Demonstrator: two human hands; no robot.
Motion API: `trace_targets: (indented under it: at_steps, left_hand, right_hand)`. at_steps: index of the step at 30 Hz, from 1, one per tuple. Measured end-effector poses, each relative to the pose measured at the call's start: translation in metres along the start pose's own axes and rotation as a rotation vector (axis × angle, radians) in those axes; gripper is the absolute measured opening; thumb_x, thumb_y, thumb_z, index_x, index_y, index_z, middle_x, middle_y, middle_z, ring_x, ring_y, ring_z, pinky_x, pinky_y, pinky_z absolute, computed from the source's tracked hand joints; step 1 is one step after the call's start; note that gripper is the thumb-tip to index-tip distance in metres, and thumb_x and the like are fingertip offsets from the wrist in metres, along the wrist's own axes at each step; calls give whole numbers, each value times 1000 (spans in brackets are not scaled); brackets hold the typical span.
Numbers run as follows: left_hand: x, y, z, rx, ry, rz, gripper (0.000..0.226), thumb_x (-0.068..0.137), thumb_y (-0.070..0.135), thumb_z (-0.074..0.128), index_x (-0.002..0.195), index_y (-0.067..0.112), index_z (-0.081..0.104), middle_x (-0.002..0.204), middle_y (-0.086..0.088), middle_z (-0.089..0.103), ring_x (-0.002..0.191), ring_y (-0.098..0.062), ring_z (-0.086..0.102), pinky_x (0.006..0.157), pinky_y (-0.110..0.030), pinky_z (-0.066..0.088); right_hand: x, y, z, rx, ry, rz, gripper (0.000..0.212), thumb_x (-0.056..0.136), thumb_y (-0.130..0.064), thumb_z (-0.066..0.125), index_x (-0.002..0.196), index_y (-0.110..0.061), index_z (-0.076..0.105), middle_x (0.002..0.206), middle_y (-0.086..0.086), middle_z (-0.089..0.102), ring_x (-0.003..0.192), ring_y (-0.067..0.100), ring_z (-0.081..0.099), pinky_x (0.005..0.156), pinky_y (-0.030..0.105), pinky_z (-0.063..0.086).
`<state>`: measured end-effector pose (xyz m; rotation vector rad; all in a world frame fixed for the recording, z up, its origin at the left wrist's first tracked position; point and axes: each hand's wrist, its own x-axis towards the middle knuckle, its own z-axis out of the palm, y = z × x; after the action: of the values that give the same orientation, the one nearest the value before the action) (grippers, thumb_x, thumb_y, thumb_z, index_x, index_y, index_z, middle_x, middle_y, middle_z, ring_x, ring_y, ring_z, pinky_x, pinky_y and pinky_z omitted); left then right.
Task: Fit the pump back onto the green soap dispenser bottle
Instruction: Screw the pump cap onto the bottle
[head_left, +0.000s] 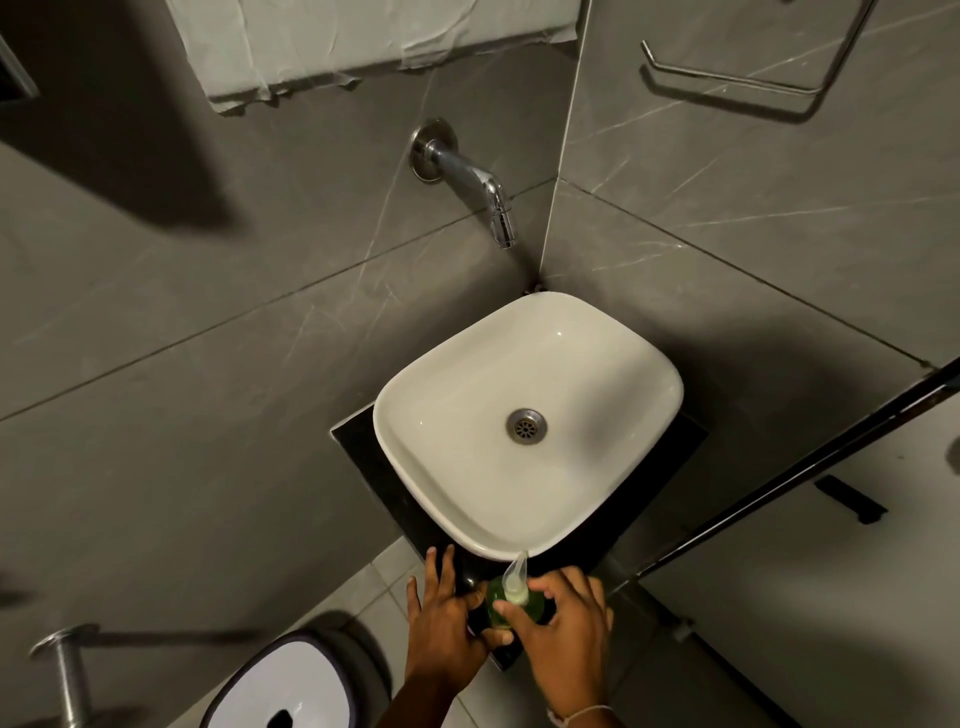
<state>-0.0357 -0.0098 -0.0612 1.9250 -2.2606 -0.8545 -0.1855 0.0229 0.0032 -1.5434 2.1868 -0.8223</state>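
The green soap dispenser bottle (500, 597) stands on the black counter just in front of the sink. A pale translucent pump (515, 576) sits on top of it, its nozzle pointing up toward the basin. My left hand (447, 618) rests against the bottle's left side, fingers spread on the counter and thumb under the bottle. My right hand (563, 629) curls around the pump's collar from the right, thumb and forefinger at its base. The bottle's lower part is hidden by my fingers.
A white square basin (415, 415) with a metal drain (526, 426) fills the black counter (358, 447). A chrome tap (483, 192) juts from the grey tiled wall. A white-lidded bin (291, 686) stands lower left, a glass partition edge (779, 478) on the right.
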Motion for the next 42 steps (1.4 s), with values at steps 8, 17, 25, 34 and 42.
trace_targets:
  at_steps: [8, 17, 25, 34, 42]
  left_hand:
    - [1, 1, -2, -19, -10, -8, 71, 63, 77, 55, 126, 46, 51, 162, -1, -7, 145, -24, -25, 118, -56, -7]
    - [1, 1, 0, -4, 5, -1, 67, 63, 76, 59, 121, 41, 57, 162, -1, -6, 145, -23, -24, 118, -55, -7]
    - [-1, -1, 0, 7, 28, 19, 50, 68, 58, 59, 115, 39, 59, 162, -3, -4, 141, -20, -30, 118, -58, -2]
    - [-2, 2, -4, 6, 14, 10, 57, 66, 66, 56, 116, 39, 58, 162, -2, -5, 145, -25, -24, 118, -59, -3]
    - [-3, 4, -6, 29, 16, 11, 52, 68, 64, 56, 114, 39, 59, 162, -2, -4, 145, -26, -23, 118, -59, -2]
  right_hand:
    - [0, 6, -7, 78, -96, -178, 33, 81, -55, 54, 113, -51, 54, 99, -36, 46, 98, -2, 39, 81, 17, 29]
    - [-6, 4, 5, 249, 3, 42, 29, 56, -45, 78, 72, -31, 57, 73, -18, 49, 81, 4, 47, 65, 27, 43]
    - [-6, 6, 4, 186, -28, 24, 52, 48, -62, 77, 93, -43, 60, 80, -19, 55, 88, 2, 49, 71, 32, 46]
    - [-4, -7, 12, 169, 50, 100, 50, 43, -65, 77, 75, -35, 54, 82, -17, 53, 88, 11, 47, 73, 36, 36]
    - [-6, -11, 11, 77, 58, 134, 47, 42, -64, 80, 73, -38, 55, 90, -15, 55, 97, 17, 50, 80, 40, 39]
